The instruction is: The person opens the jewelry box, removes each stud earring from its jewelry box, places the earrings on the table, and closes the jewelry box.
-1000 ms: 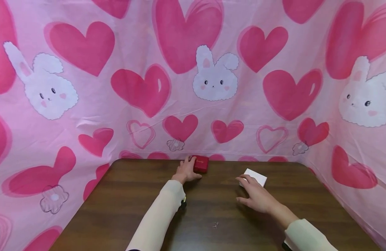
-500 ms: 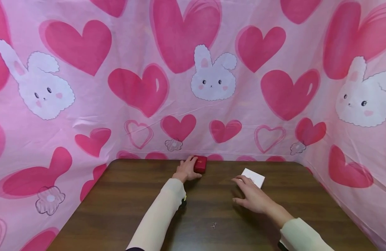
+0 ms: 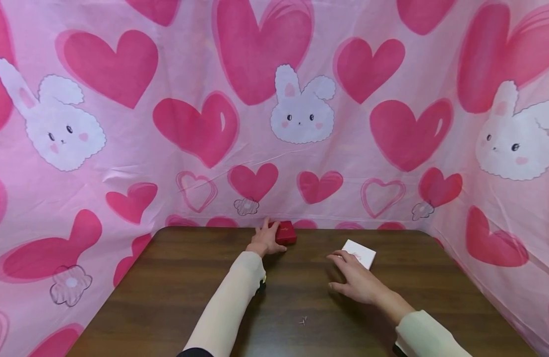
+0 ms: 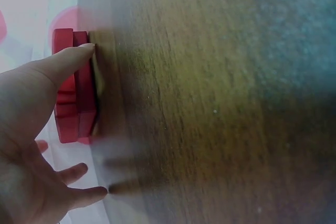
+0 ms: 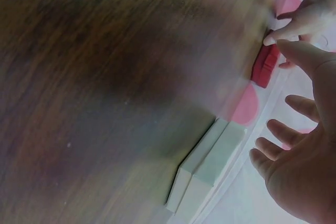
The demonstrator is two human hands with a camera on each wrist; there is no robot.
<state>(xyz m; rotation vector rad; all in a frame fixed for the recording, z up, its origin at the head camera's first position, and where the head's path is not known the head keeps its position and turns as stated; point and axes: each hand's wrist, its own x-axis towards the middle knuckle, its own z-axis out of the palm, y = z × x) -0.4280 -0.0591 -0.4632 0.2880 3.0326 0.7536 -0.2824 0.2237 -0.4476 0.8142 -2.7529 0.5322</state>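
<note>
A small red lidded box (image 3: 286,232) with gold lettering sits at the far edge of the brown table. My left hand (image 3: 265,241) is at its left side, fingers spread. In the left wrist view the thumb (image 4: 73,61) crosses the front of the red box (image 4: 67,121), while the other fingers extend past its end. A white box (image 3: 362,253) with faint lettering on top lies further right. My right hand (image 3: 356,279) hovers beside its near left corner, fingers loosely spread and holding nothing. The right wrist view shows the white box (image 5: 207,163) apart from those fingers.
A few tiny thin metallic-looking pieces (image 3: 303,321) lie on the wooden table (image 3: 203,282) near the front middle. Pink cloth (image 3: 256,144) printed with hearts and rabbits hangs right behind the table and along both sides.
The red box has turned slightly beside my left hand, whose fingers have spread and lifted a little. My right hand has stayed almost still near the white box, with a slight leftward drift in view.
</note>
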